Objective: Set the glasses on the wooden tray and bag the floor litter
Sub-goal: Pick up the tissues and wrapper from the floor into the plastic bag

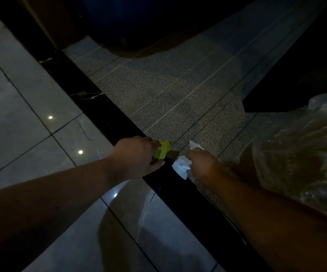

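Dimly, left hand [137,156] fingers grip yellow-green litter [163,150]; right hand [202,163] clutches white tissue [181,166], fingers hidden.

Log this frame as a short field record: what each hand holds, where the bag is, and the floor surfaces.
left hand: closed on yellow-green scrap
right hand: on white crumpled paper; grip unclear
clear plastic bag: right of right hand, holder not visible
floor: grey carpet, black marble strip, pale tiles
glasses, tray: not in view
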